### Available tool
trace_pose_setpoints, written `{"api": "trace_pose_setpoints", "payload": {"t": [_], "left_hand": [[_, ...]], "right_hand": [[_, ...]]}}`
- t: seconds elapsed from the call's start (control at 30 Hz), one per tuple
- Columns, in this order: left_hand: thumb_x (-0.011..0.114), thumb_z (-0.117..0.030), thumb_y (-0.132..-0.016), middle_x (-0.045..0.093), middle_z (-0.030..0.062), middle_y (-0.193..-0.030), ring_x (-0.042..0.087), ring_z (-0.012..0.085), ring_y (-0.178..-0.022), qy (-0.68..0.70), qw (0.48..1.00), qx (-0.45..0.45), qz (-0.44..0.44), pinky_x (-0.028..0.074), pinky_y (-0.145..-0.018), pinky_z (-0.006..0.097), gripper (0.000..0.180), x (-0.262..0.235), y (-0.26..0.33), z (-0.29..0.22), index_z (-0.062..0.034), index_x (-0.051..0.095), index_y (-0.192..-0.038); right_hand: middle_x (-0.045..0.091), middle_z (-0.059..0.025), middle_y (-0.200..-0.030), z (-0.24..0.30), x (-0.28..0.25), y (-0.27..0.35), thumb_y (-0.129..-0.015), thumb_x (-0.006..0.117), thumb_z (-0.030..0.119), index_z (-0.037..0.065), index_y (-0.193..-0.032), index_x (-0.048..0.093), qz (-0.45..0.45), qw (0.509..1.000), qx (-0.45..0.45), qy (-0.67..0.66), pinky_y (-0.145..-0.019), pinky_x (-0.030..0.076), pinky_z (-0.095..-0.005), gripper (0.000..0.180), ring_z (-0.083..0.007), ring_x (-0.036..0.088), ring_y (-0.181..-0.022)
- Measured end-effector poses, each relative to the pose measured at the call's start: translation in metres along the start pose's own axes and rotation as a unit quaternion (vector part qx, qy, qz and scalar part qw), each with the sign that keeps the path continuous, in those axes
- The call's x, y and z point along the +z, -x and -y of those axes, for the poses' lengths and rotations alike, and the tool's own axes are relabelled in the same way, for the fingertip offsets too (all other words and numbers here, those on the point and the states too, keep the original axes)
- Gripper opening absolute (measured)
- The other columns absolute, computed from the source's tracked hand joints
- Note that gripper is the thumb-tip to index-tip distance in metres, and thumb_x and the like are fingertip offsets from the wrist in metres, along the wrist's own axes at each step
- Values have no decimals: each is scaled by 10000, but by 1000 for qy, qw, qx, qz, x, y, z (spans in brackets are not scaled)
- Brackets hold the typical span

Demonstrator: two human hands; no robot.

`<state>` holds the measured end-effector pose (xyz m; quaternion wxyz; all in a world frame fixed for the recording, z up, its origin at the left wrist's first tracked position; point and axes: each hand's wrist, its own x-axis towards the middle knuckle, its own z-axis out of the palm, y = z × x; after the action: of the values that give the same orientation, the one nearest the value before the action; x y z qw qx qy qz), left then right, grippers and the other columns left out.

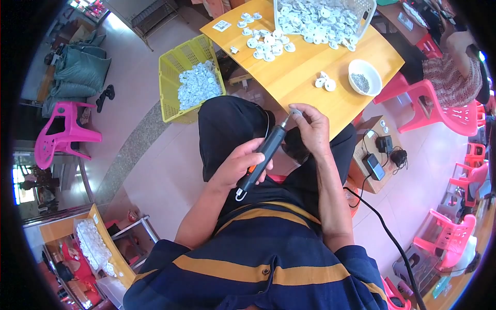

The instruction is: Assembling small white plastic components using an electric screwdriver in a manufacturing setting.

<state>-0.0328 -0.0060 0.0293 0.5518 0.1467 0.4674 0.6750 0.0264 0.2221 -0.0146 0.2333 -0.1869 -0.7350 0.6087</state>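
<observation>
My left hand (pixel 242 164) is wrapped round a black electric screwdriver (pixel 262 159) with an orange switch. Its tip slants up and to the right, toward my right hand (pixel 313 130). The fingers of that hand pinch a small pale plastic part (pixel 295 112) at the screwdriver's tip, near the table's front edge. Most of the part is covered by my fingertips. Beyond it on the wooden table (pixel 289 77) lie a few loose white round parts (pixel 325 81) and a white bowl (pixel 378 82) of small metal screws (pixel 360 81).
A white basket (pixel 276 15) full of white parts stands at the table's back, beside a loose pile (pixel 267 45). On the floor at left is a yellow crate (pixel 169 77) of parts. A black cable (pixel 385 225) runs at right, near power adapters (pixel 373 166). Another person sits at right.
</observation>
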Motion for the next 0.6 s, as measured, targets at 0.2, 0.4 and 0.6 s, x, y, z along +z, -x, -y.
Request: {"api": "trace_pose_setpoints", "payload": {"t": [0.2, 0.4, 0.6], "left_hand": [[555, -194, -960, 668, 121, -961, 658, 150, -645, -1, 1000, 2, 7, 542, -548, 239, 483, -1, -1, 3, 36, 460, -1374], [546, -159, -967, 664, 104, -941, 653, 144, -639, 41, 999, -3, -4, 552, -569, 256, 412, 5, -2, 9, 7, 490, -1340], [540, -219, -988, 665, 131, -972, 667, 161, -659, 63, 998, 6, 2, 549, -551, 260, 476, 7, -6, 19, 13, 447, -1394]], "right_hand": [[716, 9, -957, 6, -1, 0, -944, 683, -12, 27, -1118, 751, 11, 998, 51, -38, -784, 525, -221, 190, -63, 638, -851], [718, 8, -937, 8, 0, 0, -943, 684, -12, 26, -1122, 750, -1, 998, 55, -30, -773, 527, -220, 195, -58, 636, -841], [716, -3, -949, 9, 0, -1, -958, 677, 3, 11, -1139, 739, -4, 992, 93, -83, -710, 523, -207, 191, -63, 630, -800]]}}
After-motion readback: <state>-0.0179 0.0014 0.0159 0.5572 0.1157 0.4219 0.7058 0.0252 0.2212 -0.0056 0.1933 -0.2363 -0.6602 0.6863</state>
